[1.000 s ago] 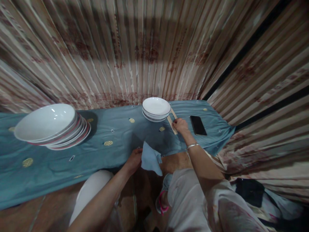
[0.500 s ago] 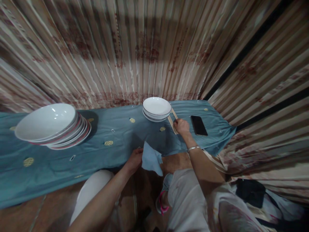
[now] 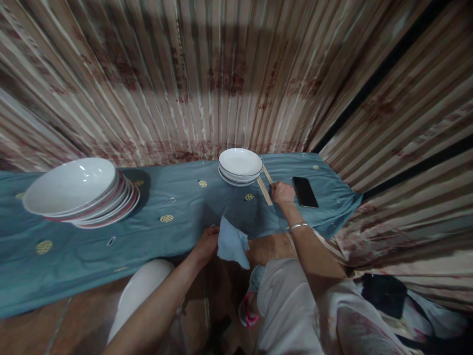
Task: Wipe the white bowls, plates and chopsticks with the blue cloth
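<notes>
My left hand (image 3: 207, 242) is closed on a light blue cloth (image 3: 233, 242) that hangs over the table's front edge. My right hand (image 3: 284, 193) grips the near end of some wooden chopsticks (image 3: 268, 174) lying at a slant on the table. More chopsticks (image 3: 264, 191) lie on the cloth just left of that hand. Their far ends come close to a short stack of white bowls with dark rims (image 3: 240, 166). To the right of my right hand lies a black phone (image 3: 305, 192).
A tall, leaning stack of large white bowls (image 3: 79, 192) with red bands stands on the left of the table. A blue-green tablecloth (image 3: 177, 199) with yellow motifs covers the table. Pleated curtains (image 3: 236, 74) hang behind it and on the right.
My right hand has shifted slightly right, and the chopsticks in it now lie apart from the others. My left hand and the cloth have barely moved.
</notes>
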`<state>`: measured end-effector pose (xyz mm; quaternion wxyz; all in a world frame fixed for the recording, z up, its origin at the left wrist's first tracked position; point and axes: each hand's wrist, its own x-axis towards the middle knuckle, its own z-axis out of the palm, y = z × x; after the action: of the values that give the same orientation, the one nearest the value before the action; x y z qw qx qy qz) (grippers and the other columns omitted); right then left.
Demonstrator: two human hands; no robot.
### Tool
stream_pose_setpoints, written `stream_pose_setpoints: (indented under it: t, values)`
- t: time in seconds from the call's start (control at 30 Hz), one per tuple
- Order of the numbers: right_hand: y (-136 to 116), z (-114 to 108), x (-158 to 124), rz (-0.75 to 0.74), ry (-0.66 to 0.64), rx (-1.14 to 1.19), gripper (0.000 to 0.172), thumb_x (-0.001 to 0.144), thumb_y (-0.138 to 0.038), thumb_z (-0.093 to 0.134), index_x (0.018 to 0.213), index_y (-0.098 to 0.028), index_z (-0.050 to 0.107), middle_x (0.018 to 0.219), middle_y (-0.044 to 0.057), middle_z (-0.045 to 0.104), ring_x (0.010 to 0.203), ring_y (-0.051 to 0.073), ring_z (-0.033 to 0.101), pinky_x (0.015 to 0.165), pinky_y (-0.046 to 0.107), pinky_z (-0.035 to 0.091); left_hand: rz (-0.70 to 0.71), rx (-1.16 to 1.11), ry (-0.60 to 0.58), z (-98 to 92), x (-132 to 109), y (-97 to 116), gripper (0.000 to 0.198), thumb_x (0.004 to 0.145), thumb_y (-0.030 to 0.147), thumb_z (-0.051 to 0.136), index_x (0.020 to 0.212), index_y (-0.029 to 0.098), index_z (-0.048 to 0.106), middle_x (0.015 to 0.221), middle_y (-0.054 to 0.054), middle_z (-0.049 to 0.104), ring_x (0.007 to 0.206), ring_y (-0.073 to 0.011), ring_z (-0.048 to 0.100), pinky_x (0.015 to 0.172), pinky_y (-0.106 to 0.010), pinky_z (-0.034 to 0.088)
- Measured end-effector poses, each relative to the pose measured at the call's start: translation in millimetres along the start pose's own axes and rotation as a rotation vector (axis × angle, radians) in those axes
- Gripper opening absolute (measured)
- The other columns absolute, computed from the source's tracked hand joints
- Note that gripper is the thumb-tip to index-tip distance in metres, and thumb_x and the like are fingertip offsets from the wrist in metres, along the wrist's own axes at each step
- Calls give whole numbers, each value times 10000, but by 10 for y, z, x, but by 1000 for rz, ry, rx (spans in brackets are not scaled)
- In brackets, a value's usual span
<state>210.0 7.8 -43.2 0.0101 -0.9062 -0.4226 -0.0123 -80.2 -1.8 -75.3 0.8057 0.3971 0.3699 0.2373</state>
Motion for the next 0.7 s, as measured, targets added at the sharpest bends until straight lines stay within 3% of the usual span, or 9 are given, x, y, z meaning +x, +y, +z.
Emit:
stream_pose_setpoints:
  t: [0.3, 0.7]
  values:
    - [-31, -71, 41, 57, -85, -9, 320, 901, -256, 465, 1060, -51, 652, 1070, 264, 663, 1046, 318, 640, 857, 375, 480, 2, -17, 8, 10, -8, 7, 203, 492, 297, 810, 530, 137, 690, 471, -21, 633, 418, -103, 530, 475, -224, 402]
    - [-76, -48, 50, 14, -100, -52, 342, 921, -171, 361, 1095, -68, 636, 1063, 246, 656, 1033, 293, 646, 833, 367, 488, -13, -2, -9, 37, -49, 42, 276, 527, 324, 803, 698, 117, 740, 549, -53, 682, 512, -155, 616, 494, -234, 413]
